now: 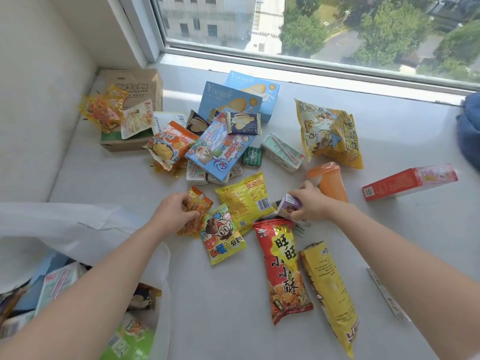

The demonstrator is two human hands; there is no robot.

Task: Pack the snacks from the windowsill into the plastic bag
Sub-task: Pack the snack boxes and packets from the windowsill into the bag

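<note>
A broad white windowsill (233, 307) runs under a glazed window (311, 27) that looks down on trees and pale buildings. Both bare forearms reach forward from the lower edge of the view, palms down. The left hand (172, 210) has its fingers curled over a small crinkled orange foil snack packet (198, 213), gripping it against the sill. The right hand (310, 203) pinches a small purple drink carton (288, 207) between thumb and fingers, tilted and just above the top of a long red rice-cracker bag (284, 271).

Between the hands lie a yellow packet with a barcode (245, 200) and a small yellow-green cartoon packet (223, 236), the two overlapping. Beside the red bag lies a long yellow pouch (330, 297). Just beyond the right hand an orange plastic cup (330, 181) lies on its side; a red and pink cardboard box (407, 181) sits well apart to the right. Farther back is a heap: two pale blue biscuit boxes (249, 96), a blue cartoon box (220, 146), pale green drink cartons (281, 152), a large yellow popcorn bag (328, 133). In the left corner, an open brown cardboard box (140, 87) has orange foil sachets (104, 113) and a white packet spilling over it.

At lower left a translucent white plastic bag (65, 227) sags open on the sill under the left forearm; it already holds a pale green carton, something blue, and a green packet.
</note>
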